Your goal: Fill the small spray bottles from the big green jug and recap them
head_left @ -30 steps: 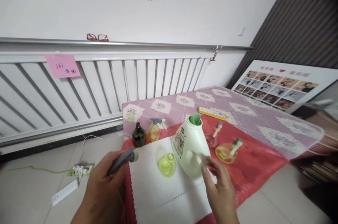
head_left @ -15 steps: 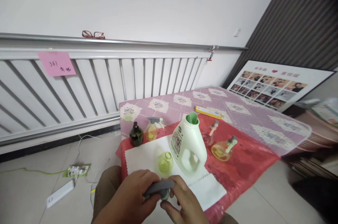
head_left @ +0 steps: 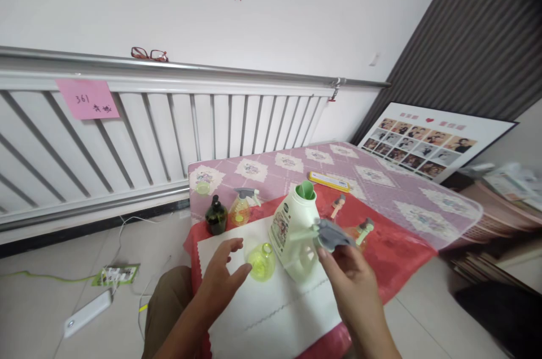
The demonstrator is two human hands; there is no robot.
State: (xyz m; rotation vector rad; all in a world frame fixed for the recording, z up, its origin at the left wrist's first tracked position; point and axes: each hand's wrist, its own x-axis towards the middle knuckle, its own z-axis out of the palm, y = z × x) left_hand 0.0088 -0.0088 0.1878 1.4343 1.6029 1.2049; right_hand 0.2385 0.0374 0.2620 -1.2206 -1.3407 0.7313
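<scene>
Over the mat point(head_left: 271, 305), the open left hand point(head_left: 222, 275) could tip the seemingly uncapped bottle point(head_left: 261, 262); the right hand point(head_left: 353, 291) pinches a spray head point(head_left: 332, 235).

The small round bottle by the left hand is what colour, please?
The bottle is translucent yellow-green; head view.

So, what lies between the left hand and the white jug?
In the head view, a small yellow-green bottle stands between the left hand and the white jug.

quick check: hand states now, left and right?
Left hand: open, empty, fingers spread beside the small yellow-green bottle.
Right hand: closed on the grey spray head.
</scene>
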